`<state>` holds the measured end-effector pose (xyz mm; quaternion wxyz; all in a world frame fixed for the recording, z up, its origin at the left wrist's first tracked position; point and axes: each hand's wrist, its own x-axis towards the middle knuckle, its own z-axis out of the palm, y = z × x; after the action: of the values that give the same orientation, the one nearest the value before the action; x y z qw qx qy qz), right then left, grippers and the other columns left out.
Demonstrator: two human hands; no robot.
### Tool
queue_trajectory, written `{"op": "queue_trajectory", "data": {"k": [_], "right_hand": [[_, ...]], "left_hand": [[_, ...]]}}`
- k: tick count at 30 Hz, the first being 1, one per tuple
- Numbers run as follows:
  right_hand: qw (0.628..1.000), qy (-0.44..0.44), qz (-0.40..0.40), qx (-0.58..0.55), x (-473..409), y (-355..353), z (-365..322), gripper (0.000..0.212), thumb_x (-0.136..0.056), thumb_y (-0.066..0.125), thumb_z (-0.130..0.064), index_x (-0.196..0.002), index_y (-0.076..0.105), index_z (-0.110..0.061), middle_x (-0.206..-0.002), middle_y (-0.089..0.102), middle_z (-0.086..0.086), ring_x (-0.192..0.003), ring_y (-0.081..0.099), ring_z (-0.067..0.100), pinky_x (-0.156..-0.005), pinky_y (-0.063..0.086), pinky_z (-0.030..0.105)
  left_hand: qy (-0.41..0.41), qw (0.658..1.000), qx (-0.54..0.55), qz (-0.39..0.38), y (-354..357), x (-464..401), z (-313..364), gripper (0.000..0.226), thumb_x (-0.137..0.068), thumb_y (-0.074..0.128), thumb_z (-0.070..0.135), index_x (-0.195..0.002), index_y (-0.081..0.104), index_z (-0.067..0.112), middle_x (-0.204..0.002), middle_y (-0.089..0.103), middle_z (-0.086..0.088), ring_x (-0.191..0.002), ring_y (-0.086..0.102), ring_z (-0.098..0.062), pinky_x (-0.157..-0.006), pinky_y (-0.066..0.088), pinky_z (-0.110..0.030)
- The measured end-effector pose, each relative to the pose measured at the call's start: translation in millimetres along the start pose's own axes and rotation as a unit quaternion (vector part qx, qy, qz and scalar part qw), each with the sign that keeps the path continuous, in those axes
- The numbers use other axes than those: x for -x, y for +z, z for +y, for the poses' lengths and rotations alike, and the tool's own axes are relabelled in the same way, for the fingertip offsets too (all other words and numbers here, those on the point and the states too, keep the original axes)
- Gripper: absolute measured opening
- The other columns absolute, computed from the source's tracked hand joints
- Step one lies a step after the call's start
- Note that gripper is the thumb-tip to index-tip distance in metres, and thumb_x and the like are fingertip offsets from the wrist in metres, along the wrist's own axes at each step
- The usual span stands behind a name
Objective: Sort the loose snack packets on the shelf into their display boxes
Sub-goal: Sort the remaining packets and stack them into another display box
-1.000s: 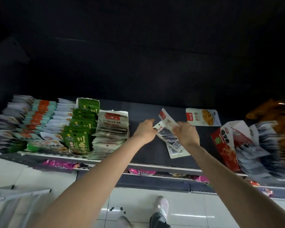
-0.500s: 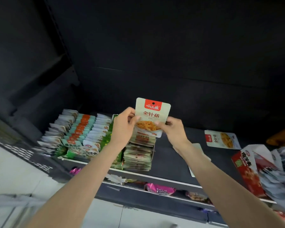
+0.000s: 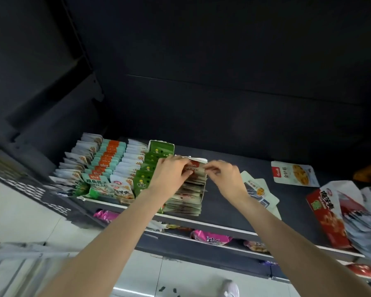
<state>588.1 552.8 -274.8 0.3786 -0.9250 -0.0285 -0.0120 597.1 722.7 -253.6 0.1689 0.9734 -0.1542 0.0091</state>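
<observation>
A white snack packet with a red top (image 3: 196, 166) sits at the back of a display box of like packets (image 3: 187, 196) on the dark shelf (image 3: 223, 202). My left hand (image 3: 171, 171) and my right hand (image 3: 222, 175) pinch it from either side, pressing it down among the others. Two loose packets (image 3: 259, 192) lie overlapped on the shelf just right of my right wrist. Another loose white packet with a red label (image 3: 292, 173) lies flat farther back right.
Rows of green (image 3: 147, 170), white (image 3: 131, 161) and teal-orange packets (image 3: 107, 157) fill the shelf's left part. A red display box (image 3: 328, 219) with spilling packets stands at right. Pink packets (image 3: 210, 237) show on the lower shelf. Pale floor tiles lie below.
Both hands carried the white packet from in front of me, where it stood upright, down into the back of the display box. The view has shifted left.
</observation>
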Motion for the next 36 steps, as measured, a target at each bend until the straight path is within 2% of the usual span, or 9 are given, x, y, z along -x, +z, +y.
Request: {"op": "queue_trajectory", "data": {"k": [3,6,10,15,18,22,27,31,36], "right_hand": [[0.998,0.044,0.036,0.001,7,-11,26,0.023,-0.087,0.058,-0.005,-0.105,0.068,-0.014,-0.101,0.069,0.003,-0.083,0.063,0.011,-0.075,0.042,0.012],[0.989,0.141,-0.004,0.036,8,-18,71,0.026,-0.087,0.059,-0.011,-0.113,0.063,-0.013,-0.108,0.068,0.006,-0.097,0.064,0.019,-0.086,0.047,0.025],[0.966,0.233,-0.039,0.104,13,-22,125,0.042,-0.087,0.058,-0.016,-0.128,0.05,-0.01,-0.124,0.06,0.014,-0.115,0.056,0.031,-0.095,0.044,0.035],[0.94,0.272,-0.117,0.173,21,-15,173,0.08,-0.088,0.062,-0.027,-0.148,0.012,-0.012,-0.153,0.021,0.012,-0.142,0.021,0.029,-0.113,0.026,0.039],[0.901,0.219,-0.158,0.339,25,-6,179,0.061,-0.091,0.057,-0.029,-0.14,0.03,-0.004,-0.14,0.043,0.018,-0.125,0.047,0.032,-0.099,0.044,0.039],[0.865,0.092,-0.183,0.458,25,-14,161,0.032,-0.092,0.05,-0.008,-0.123,0.051,-0.001,-0.115,0.063,0.019,-0.101,0.065,0.034,-0.082,0.053,0.04],[0.988,0.152,0.023,0.025,14,-59,125,0.021,-0.092,0.044,-0.005,-0.11,0.053,-0.008,-0.102,0.064,0.01,-0.089,0.062,0.023,-0.06,0.051,0.027],[0.95,0.122,0.105,-0.269,8,-75,74,0.023,-0.091,0.045,0.0,-0.095,0.053,-0.021,-0.103,0.066,0.002,-0.096,0.063,0.013,-0.073,0.05,0.021],[0.943,0.076,0.066,-0.316,-1,-61,17,0.014,-0.089,0.052,0.001,-0.096,0.052,-0.011,-0.099,0.069,0.0,-0.094,0.066,0.008,-0.078,0.055,0.022]], "left_hand": [[0.072,0.996,-0.019,0.05,9,-6,32,0.031,-0.093,0.051,0.03,-0.122,0.056,0.02,-0.12,0.059,0.002,-0.114,0.049,-0.019,-0.097,0.034,-0.033],[0.125,0.989,0.082,-0.012,36,-17,72,0.026,-0.092,0.051,0.015,-0.116,0.058,0.011,-0.116,0.058,-0.007,-0.108,0.053,-0.025,-0.091,0.043,-0.036],[0.014,0.975,0.151,-0.162,101,-35,105,0.038,-0.091,0.05,0.011,-0.128,0.046,0.006,-0.129,0.048,-0.014,-0.12,0.049,-0.03,-0.101,0.039,-0.038],[-0.152,0.939,0.109,-0.288,165,-45,91,0.069,-0.091,0.053,0.021,-0.147,0.015,0.006,-0.156,0.013,-0.013,-0.144,0.015,-0.028,-0.117,0.02,-0.037],[-0.152,0.925,0.101,-0.334,174,-45,87,0.07,-0.093,0.051,0.024,-0.149,0.012,0.007,-0.158,-0.002,-0.011,-0.146,-0.001,-0.025,-0.119,0.007,-0.032],[-0.164,0.932,0.179,-0.268,160,-47,92,0.053,-0.094,0.048,0.019,-0.143,0.032,0.006,-0.149,0.033,-0.014,-0.138,0.032,-0.028,-0.11,0.027,-0.028],[-0.181,0.887,0.395,-0.154,120,-54,105,0.047,-0.09,0.054,0.019,-0.134,0.04,0.012,-0.136,0.052,-0.004,-0.128,0.048,-0.022,-0.106,0.038,-0.033],[-0.204,0.866,0.456,-0.013,62,-63,98,0.065,-0.087,0.063,0.022,-0.141,0.03,0.006,-0.134,0.054,-0.003,-0.123,0.051,-0.017,-0.105,0.04,-0.037],[-0.1,0.892,0.429,0.104,0,-38,59,0.012,-0.086,0.062,0.008,-0.096,0.057,0.012,-0.103,0.068,0.0,-0.093,0.063,-0.011,-0.078,0.053,-0.028]]}}
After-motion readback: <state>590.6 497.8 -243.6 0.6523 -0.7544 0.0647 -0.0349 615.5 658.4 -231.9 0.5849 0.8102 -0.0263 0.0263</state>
